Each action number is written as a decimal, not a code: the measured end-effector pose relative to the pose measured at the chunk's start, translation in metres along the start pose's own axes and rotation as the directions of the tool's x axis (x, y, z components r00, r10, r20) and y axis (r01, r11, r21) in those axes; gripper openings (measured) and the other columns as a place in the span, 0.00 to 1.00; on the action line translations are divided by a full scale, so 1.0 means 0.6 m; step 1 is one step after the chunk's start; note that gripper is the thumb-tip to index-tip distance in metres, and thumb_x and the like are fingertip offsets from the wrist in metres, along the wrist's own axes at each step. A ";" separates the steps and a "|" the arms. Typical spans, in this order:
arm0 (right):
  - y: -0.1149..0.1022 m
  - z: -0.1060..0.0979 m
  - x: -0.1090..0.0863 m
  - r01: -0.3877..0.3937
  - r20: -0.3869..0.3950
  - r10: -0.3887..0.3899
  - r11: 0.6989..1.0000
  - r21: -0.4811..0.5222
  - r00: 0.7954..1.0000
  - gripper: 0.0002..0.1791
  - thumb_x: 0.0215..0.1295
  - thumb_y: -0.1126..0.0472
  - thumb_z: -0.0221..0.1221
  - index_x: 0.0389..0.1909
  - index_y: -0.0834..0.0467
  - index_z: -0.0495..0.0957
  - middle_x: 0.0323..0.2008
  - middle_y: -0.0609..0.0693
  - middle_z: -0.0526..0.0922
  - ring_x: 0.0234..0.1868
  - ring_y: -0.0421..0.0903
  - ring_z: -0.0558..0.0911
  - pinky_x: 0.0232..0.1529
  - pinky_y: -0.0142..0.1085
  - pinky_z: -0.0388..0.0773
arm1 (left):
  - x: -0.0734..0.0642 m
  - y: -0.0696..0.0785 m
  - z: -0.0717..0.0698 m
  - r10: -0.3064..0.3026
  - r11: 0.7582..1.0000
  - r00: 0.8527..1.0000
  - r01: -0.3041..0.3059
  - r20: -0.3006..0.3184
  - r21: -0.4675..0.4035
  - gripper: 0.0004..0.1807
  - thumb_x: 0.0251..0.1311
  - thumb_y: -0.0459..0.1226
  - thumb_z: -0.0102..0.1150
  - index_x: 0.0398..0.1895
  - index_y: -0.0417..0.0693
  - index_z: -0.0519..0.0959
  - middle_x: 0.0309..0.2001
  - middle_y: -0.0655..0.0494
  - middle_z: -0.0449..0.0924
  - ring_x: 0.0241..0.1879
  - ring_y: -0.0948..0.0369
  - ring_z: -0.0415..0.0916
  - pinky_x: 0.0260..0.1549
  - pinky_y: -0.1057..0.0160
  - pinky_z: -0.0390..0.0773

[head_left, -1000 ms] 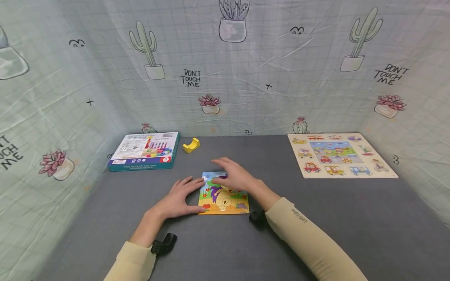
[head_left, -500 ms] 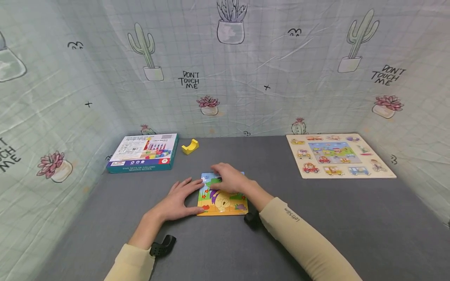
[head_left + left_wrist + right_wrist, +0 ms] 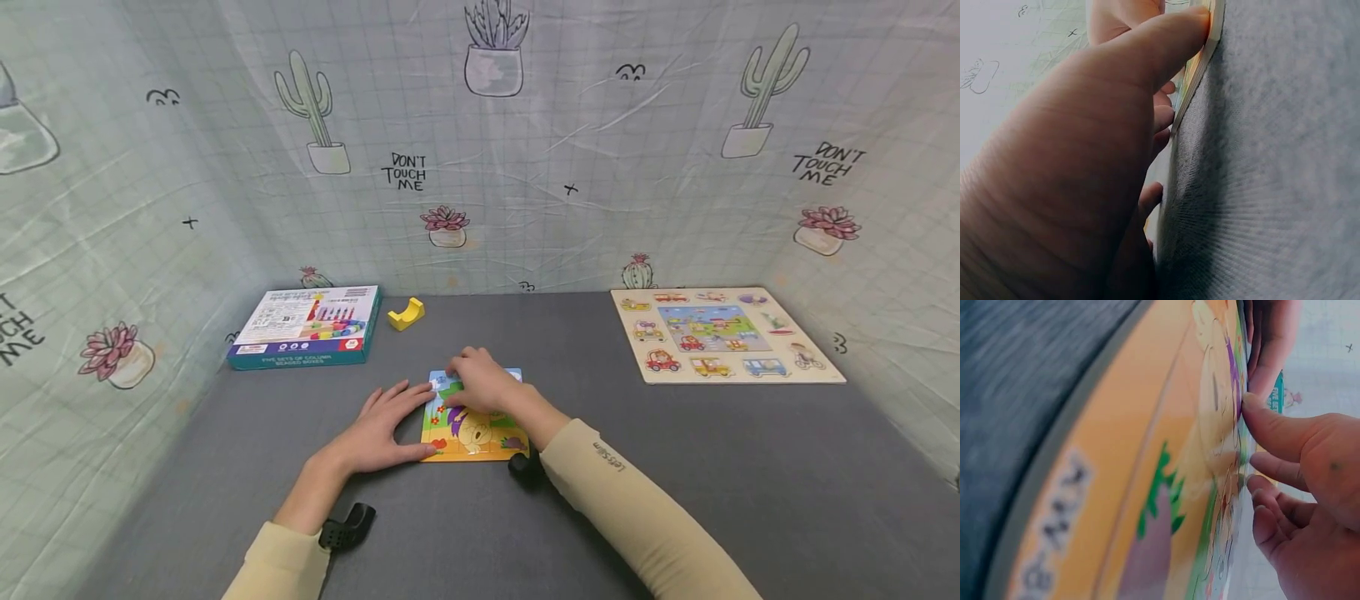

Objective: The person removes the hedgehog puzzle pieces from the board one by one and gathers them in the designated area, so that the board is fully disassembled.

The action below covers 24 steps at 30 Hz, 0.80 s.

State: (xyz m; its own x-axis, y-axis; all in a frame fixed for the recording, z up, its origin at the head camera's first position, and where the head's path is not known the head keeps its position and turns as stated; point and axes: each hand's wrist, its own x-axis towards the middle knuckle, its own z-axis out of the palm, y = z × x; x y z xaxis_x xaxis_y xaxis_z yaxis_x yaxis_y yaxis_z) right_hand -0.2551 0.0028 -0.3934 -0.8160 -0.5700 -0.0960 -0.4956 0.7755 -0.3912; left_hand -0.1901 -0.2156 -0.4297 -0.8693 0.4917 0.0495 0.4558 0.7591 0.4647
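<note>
Near-square puzzle board (image 3: 474,431) at 3 o'clock from left hand (image 3: 379,430), unclenched along its edge; right hand (image 3: 483,386) nearer, atop board, fingertips touching, grasp unclear

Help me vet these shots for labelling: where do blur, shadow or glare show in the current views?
Head view: evenly lit, the picture puzzle fairly clear; left wrist view: the left hand dim, a dark shadow beside the puzzle's edge, the grey surface soft toward the right; right wrist view: the puzzle's near lettering blurred, with a pale sheen across its face.
</note>
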 end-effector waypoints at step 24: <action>0.004 0.009 0.003 -0.006 -0.029 0.010 0.989 0.151 1.000 0.26 0.68 0.53 0.67 0.62 0.59 0.73 0.59 0.57 0.69 0.58 0.50 0.72 0.62 0.44 0.72 | -0.001 -0.005 0.002 -0.014 0.999 1.000 0.014 0.001 -0.032 0.48 0.56 0.62 0.66 0.77 0.52 0.65 0.75 0.54 0.62 0.77 0.45 0.46 0.70 0.35 0.36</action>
State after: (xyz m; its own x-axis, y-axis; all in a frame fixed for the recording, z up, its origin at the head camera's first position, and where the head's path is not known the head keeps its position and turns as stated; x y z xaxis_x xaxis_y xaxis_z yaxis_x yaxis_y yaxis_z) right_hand -0.2562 0.0022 -0.3994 -0.8293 -0.5540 -0.0734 -0.4405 0.7289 -0.5242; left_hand -0.1907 -0.2176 -0.4322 -0.8754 0.4816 0.0419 0.4372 0.7519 0.4935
